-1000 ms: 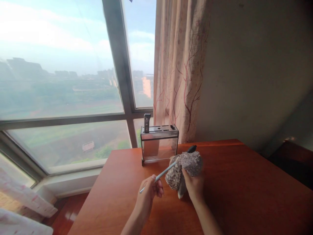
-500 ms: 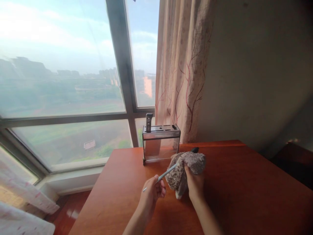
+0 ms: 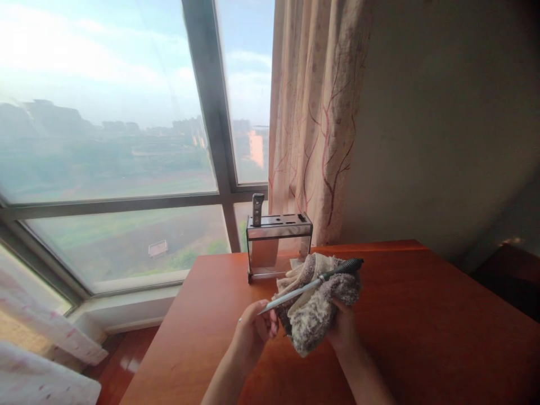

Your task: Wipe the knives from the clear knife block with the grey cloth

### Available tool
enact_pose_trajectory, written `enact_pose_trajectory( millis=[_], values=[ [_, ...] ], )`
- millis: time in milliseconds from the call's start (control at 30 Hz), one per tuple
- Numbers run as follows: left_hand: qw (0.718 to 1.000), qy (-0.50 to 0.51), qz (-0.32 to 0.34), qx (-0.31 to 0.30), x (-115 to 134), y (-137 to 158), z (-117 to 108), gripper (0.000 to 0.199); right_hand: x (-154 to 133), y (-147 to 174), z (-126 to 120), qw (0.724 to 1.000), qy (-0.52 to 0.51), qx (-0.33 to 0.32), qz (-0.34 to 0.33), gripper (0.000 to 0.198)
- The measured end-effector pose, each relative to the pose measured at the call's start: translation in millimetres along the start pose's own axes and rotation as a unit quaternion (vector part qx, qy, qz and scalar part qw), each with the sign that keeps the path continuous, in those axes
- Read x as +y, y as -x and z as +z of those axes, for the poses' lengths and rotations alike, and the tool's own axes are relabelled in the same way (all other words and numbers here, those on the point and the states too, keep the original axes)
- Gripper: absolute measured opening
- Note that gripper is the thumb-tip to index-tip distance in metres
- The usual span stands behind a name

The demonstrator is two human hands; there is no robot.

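A sharpening steel [image 3: 293, 294] with a thin grey rod and a black ribbed handle lies slanted across a fluffy grey-brown cloth [image 3: 313, 326]. My left hand [image 3: 253, 327] is closed around the rod near its tip, which sticks out past the thumb. Beneath the handle side, my right hand [image 3: 342, 323] grips the bunched cloth; folds of it cover most of those fingers. The cloth hangs open under the rod, with its handle uncovered at the upper right.
Behind the cloth, a clear-sided knife block [image 3: 279, 232] with a slotted top stands on the reddish wooden table [image 3: 189, 343]. One grey handle [image 3: 257, 210] rises from its left slot. A window [image 3: 126, 169] and a patterned curtain [image 3: 316, 112] lie beyond.
The cloth has opened away from the rod, baring the steel's black handle and more of its length. My left hand has shifted slightly left; my right hand has lowered under the cloth.
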State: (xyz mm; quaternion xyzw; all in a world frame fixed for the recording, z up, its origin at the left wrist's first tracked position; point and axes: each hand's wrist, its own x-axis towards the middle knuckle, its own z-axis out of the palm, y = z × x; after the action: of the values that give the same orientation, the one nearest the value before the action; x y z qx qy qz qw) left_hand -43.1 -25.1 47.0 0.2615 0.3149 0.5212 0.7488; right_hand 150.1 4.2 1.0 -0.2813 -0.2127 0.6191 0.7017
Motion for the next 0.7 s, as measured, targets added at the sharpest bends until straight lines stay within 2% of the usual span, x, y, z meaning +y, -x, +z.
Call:
enact_pose_trajectory(
  millis=[100, 200, 333, 433, 533, 600, 700],
  values=[
    [1.0, -0.02, -0.009, -0.016, 5.0, -0.2, -5.4, 0.034, -3.5, 5.1, 6.4, 0.995, -0.047, 0.0, 0.091, 0.021],
    [0.999, -0.023, -0.011, -0.019, 8.4, 0.2, -9.2, 0.034, -7.5, 10.8, 15.6, 0.989, -0.058, -0.01, 0.135, 0.021],
    [1.0, -0.017, 0.001, -0.007, 8.1, 0.6, -8.7, 0.032, -10.7, 12.7, 23.2, 0.981, -0.067, -0.031, 0.181, 0.034],
    [0.999, -0.024, 0.043, 0.017, 6.3, 0.2, -6.4, 0.029, -11.0, 10.7, 24.2, 0.984, -0.087, -0.004, 0.154, 0.029],
    [0.99, -0.1, 0.095, 0.012, 5.7, 0.8, -4.5, 0.032, -10.1, 9.7, 24.5, 0.989, -0.094, 0.017, 0.112, 0.029],
    [0.971, -0.203, 0.129, -0.013, 6.3, 2.7, -2.8, 0.037, -9.3, 9.4, 25.2, 0.992, -0.085, 0.007, 0.097, 0.034],
    [0.918, -0.354, 0.166, -0.064, 8.3, 6.8, 1.2, 0.04, -8.2, 7.1, 26.5, 0.996, -0.056, 0.015, 0.064, 0.045]
  ],
)
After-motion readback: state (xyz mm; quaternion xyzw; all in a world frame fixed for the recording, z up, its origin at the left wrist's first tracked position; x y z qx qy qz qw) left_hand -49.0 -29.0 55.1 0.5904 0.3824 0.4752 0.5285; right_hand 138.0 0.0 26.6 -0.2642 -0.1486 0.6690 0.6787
